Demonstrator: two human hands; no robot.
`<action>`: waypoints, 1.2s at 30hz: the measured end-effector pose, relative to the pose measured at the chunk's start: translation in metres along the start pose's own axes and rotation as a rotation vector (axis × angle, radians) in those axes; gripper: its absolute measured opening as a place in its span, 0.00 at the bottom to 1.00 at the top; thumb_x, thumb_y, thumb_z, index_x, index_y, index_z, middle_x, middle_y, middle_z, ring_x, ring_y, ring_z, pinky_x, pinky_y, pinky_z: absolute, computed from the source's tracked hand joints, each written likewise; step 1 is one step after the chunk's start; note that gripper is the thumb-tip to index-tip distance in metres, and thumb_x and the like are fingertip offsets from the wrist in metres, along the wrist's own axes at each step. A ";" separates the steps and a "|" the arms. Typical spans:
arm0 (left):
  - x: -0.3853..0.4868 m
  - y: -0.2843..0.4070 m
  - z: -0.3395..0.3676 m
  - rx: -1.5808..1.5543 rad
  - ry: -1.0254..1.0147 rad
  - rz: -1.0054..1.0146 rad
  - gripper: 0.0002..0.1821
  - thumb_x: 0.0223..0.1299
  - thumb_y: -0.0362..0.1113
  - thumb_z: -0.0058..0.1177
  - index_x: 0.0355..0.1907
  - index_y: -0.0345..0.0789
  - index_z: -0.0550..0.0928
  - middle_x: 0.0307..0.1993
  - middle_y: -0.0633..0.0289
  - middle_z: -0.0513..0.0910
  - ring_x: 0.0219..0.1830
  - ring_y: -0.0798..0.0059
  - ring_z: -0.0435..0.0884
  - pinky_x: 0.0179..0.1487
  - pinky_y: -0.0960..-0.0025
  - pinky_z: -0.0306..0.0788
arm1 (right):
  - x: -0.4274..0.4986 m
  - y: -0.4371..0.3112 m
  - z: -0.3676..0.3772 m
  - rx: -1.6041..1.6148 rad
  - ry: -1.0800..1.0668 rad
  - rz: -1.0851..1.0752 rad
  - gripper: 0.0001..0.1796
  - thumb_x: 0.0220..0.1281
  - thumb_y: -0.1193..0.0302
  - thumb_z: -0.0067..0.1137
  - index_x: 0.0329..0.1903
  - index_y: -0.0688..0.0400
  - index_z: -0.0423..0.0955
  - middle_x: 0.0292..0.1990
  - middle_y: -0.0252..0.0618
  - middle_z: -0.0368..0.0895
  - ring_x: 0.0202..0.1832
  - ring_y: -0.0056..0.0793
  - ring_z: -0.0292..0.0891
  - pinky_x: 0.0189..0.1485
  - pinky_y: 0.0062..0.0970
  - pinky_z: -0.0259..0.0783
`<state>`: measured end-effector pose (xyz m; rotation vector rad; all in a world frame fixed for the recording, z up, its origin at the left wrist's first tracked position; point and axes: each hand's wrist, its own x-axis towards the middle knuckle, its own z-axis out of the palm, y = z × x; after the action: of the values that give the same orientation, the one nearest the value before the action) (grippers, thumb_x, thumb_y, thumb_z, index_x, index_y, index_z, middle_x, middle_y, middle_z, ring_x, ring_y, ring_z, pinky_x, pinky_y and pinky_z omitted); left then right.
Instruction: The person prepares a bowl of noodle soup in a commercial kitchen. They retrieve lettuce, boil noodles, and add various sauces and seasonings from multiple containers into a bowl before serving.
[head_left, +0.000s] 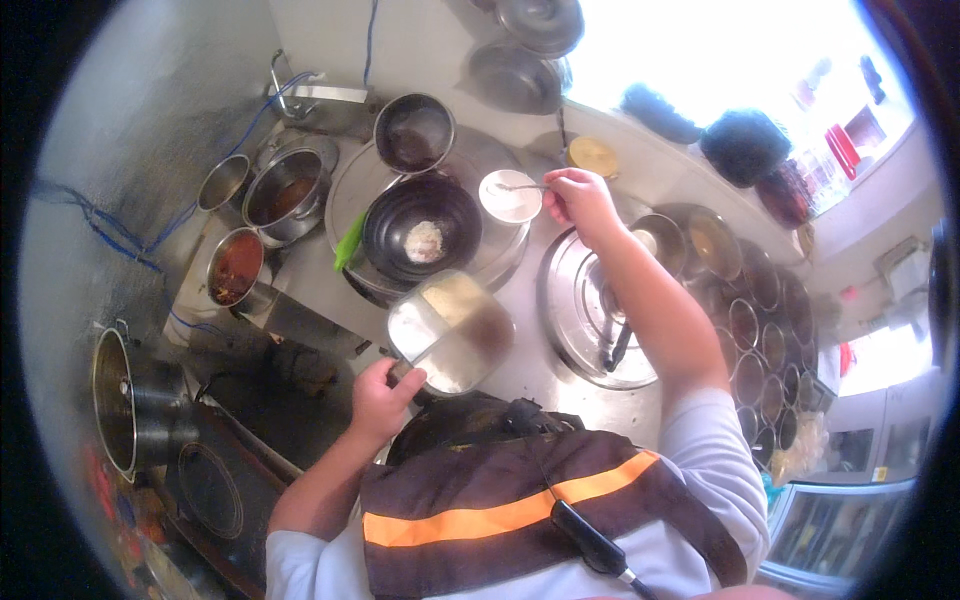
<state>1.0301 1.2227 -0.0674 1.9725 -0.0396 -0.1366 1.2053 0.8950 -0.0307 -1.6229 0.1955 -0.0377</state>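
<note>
My left hand (386, 397) grips the rim of a square clear container (480, 330) with pale powder in one corner, held low before my apron. In my right hand (574, 196) is the handle of a small metal spoon (525, 187), its tip in a white bowl (511, 217) holding something white. Between the two stands a black bowl (379, 225) with a heap of whitish powder (424, 242) inside. A bright green handle (349, 244) juts out at the black bowl's left side.
At left stand metal pots, one with reddish-brown contents (236, 266). A large round metal lid (559, 322) lies to the right with a black-handled utensil (616, 346) on it. A steel bowl (414, 133) sits behind the black one. Many round containers (744, 322) line the far right.
</note>
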 end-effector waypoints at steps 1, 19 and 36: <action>-0.001 -0.001 -0.001 -0.062 -0.012 -0.047 0.16 0.51 0.42 0.61 0.27 0.29 0.78 0.18 0.67 0.74 0.21 0.84 0.67 0.27 0.74 0.64 | 0.012 0.007 -0.004 -0.095 0.028 -0.009 0.11 0.56 0.74 0.46 0.38 0.67 0.74 0.20 0.39 0.77 0.17 0.20 0.70 0.19 0.20 0.66; -0.001 0.000 -0.014 -0.050 -0.075 -0.028 0.17 0.52 0.44 0.61 0.28 0.29 0.77 0.18 0.67 0.74 0.22 0.84 0.68 0.28 0.74 0.65 | -0.110 -0.040 0.037 -0.545 -0.290 -0.248 0.10 0.53 0.77 0.49 0.37 0.62 0.77 0.22 0.39 0.79 0.24 0.23 0.75 0.28 0.24 0.71; -0.008 0.005 -0.011 -0.052 -0.102 0.017 0.17 0.50 0.44 0.62 0.27 0.29 0.78 0.18 0.64 0.76 0.21 0.83 0.70 0.28 0.73 0.66 | -0.124 -0.009 0.053 -0.315 -0.296 -0.043 0.10 0.56 0.75 0.47 0.37 0.64 0.76 0.21 0.35 0.78 0.24 0.18 0.73 0.28 0.20 0.70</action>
<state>1.0240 1.2315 -0.0582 1.9121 -0.1186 -0.2249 1.0917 0.9663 -0.0136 -1.9232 -0.0659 0.2088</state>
